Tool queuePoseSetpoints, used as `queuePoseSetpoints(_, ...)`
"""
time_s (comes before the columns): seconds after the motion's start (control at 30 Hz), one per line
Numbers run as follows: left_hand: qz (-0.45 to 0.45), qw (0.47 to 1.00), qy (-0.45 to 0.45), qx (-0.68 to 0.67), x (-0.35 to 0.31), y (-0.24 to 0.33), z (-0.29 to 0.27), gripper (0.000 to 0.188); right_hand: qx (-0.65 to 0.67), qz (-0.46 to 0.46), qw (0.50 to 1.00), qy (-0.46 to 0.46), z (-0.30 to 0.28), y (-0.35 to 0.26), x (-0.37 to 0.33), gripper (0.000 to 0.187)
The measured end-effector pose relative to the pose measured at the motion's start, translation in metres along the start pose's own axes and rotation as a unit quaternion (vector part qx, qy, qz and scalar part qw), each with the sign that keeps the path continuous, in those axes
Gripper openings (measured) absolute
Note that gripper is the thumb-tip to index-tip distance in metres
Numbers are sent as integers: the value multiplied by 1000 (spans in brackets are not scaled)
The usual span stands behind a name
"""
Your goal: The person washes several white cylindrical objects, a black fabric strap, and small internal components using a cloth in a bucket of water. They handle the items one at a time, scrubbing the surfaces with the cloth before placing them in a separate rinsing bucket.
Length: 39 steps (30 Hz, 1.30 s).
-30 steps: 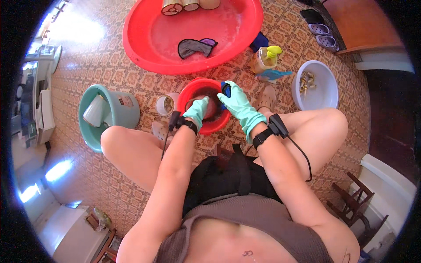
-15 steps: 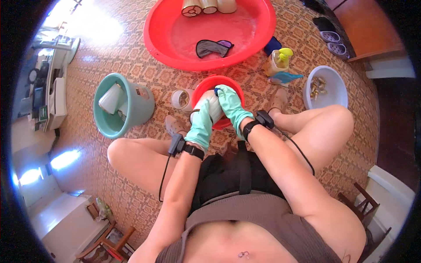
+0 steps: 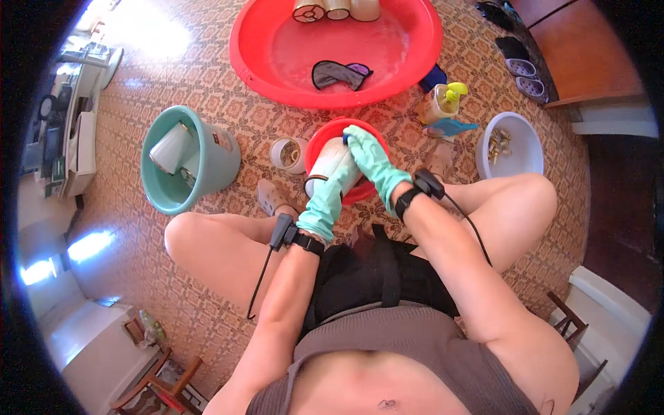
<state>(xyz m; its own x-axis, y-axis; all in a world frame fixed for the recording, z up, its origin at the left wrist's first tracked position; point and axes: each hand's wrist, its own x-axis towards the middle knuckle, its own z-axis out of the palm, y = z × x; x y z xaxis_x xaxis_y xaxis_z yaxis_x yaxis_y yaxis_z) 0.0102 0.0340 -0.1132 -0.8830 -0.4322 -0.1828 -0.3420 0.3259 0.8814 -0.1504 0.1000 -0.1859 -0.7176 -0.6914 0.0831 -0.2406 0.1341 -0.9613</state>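
Note:
Both my hands wear mint-green rubber gloves. Over a small red bucket (image 3: 377, 128), my left hand (image 3: 332, 190) is wrapped round a white lampshade (image 3: 335, 156) with a dark gold rim at its near end. My right hand (image 3: 370, 153) is closed at the shade's far end, on the right side. Its fingers pinch a small dark blue thing (image 3: 346, 139), perhaps a sponge or cloth, pressed to the shade. Most of that blue thing is hidden by the glove, and the bucket's inside is mostly covered by my hands and the shade.
Ahead stands a large red basin (image 3: 242, 62) with soapy water, several pale shades (image 3: 337, 8) and a grey cloth item (image 3: 335, 75). Left are a teal bucket (image 3: 225, 159) holding white shades and a white cup (image 3: 286, 153). Right are a pump bottle (image 3: 443, 104) and a bowl (image 3: 526, 131) of brass fittings.
The lampshade has tilted, so more of its side and rimmed near end shows. My right hand has shifted slightly right with the blue thing; my left still grips the shade. The whole view has moved slightly.

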Motion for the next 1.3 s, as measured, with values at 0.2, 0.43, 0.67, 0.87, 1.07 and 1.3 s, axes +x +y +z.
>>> queuePoseSetpoints(0.2,3,921,49,-387,-4,-67,4,60,-120,-157,970,-144,43,-63,-21,26)
queuePoseSetpoints(0.43,-110,959,28,-261,-5,-23,13,73,-168,105,964,-175,15,-25,37,40)
queuePoseSetpoints(0.67,-118,857,2,-502,-4,24,-17,70,181,204,961,-32,3,-32,8,24)
queuePoseSetpoints(0.87,-267,586,64,-762,4,16,-34,63,-45,11,997,-63,-8,-70,-11,33)
queuePoseSetpoints(1.07,-35,689,66,-720,4,1,-14,48,-154,-165,971,-77,32,-77,-34,37)
queuePoseSetpoints(1.3,-40,793,66,-604,-2,5,5,55,-105,-94,976,-167,5,-60,20,29)
